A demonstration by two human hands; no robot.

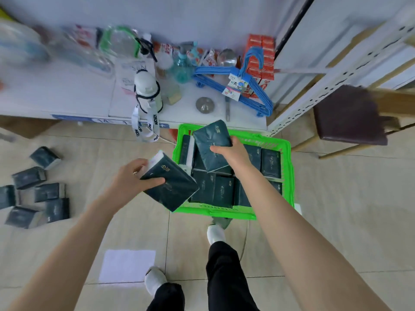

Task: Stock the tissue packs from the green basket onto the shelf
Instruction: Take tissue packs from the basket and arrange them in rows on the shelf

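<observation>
A bright green basket (288, 167) stands on the tiled floor in front of the low white shelf (89, 95). Several dark green tissue packs (270, 162) lie packed inside it. My left hand (134, 176) grips one dark tissue pack (173, 187) just left of the basket, tilted, over its near-left corner. My right hand (233, 151) holds a second tissue pack (212, 140) above the basket's far side. Several more tissue packs (38, 191) lie scattered on the floor at the left.
The shelf carries a white bottle with a lanyard (147, 90), blue hangers (251, 86), red boxes (261, 55), a spray bottle and blurred bagged goods. A perforated white shelf upright (314, 95) and a brown stool (350, 115) stand at the right. My feet are below the basket.
</observation>
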